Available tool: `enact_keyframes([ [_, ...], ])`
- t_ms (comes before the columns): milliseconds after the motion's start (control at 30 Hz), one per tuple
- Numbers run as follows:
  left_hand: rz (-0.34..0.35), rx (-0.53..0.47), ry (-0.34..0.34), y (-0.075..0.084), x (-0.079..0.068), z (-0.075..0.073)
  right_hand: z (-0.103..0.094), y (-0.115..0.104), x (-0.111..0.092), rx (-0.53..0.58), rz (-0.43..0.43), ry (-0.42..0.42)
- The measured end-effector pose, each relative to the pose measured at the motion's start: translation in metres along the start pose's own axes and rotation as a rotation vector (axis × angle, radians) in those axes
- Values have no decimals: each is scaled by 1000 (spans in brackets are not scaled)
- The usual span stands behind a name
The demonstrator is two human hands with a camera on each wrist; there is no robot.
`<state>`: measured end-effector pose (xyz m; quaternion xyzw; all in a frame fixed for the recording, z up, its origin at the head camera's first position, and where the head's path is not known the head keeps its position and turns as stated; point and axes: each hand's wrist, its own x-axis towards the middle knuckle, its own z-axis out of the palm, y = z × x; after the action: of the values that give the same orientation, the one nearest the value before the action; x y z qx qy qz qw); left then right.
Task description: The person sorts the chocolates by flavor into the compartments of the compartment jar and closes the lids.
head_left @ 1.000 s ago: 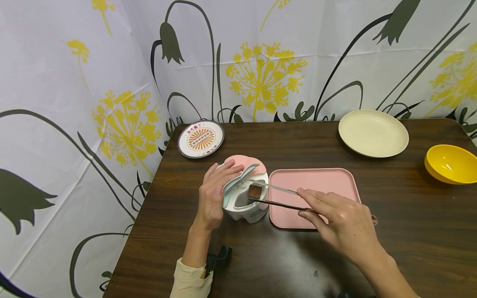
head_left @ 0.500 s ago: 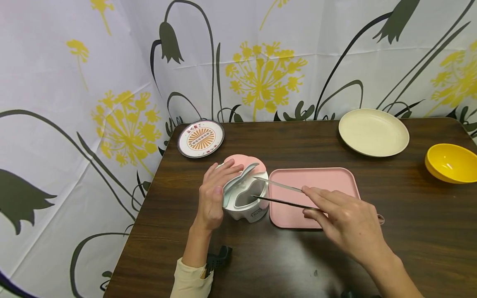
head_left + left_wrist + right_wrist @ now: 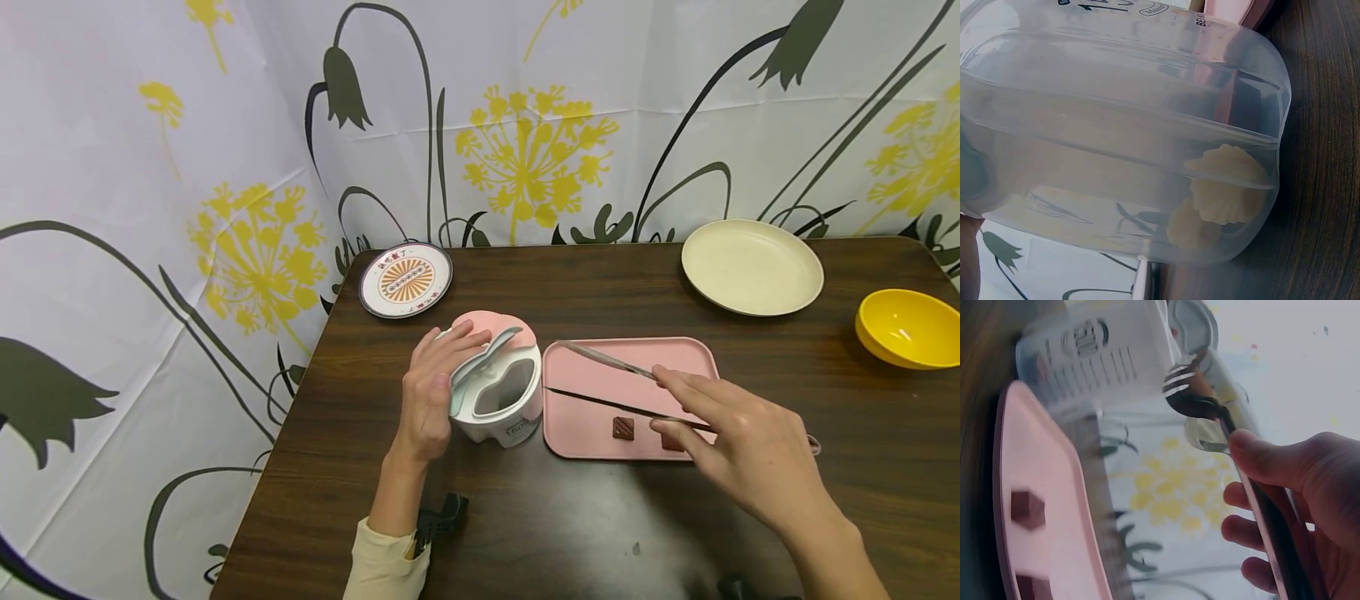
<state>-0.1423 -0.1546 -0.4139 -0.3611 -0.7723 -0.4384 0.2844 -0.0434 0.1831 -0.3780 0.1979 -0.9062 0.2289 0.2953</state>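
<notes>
A translucent storage container (image 3: 498, 421) with a pink and white top has its pale-blue flap (image 3: 483, 362) raised over one opening. My left hand (image 3: 427, 392) rests along its left side, fingers fairly straight over the top beside the flap. Through its wall, the left wrist view shows cream shell-shaped pieces (image 3: 1229, 184) and a dark blocky shape in another compartment. My right hand (image 3: 738, 450) grips metal food tongs (image 3: 626, 406), one end forked, tips apart with nothing between them. Below them on the pink tray (image 3: 600, 442) lie two brown ridged chocolate squares (image 3: 623, 428), one partly behind my fingers.
A patterned plate (image 3: 406, 281) sits at the back left of the dark wooden table. At the back right stand a cream plate (image 3: 752, 267) and a yellow bowl (image 3: 909, 329). Behind hangs a flower-print cloth (image 3: 562, 50).
A second ago the tongs held a brown square at the opening; it has been let go there. The tongs and my right hand have moved right, over the tray. My left hand stays put.
</notes>
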Motion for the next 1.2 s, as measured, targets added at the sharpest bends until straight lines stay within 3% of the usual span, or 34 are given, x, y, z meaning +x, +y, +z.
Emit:
enact_keyframes([
  [367, 2, 2, -1, 0, 1, 1, -24, 50, -41, -84, 233, -290],
  [567, -8, 5, -3, 0, 1, 1, -33, 70, -60, -90, 284, -401],
  [867, -14, 3, -2, 0, 0, 1, -34, 85, -79, -99, 316, -439],
  [1200, -10, 4, 0, 0, -1, 0, -30, 88, -81, -108, 291, -431],
])
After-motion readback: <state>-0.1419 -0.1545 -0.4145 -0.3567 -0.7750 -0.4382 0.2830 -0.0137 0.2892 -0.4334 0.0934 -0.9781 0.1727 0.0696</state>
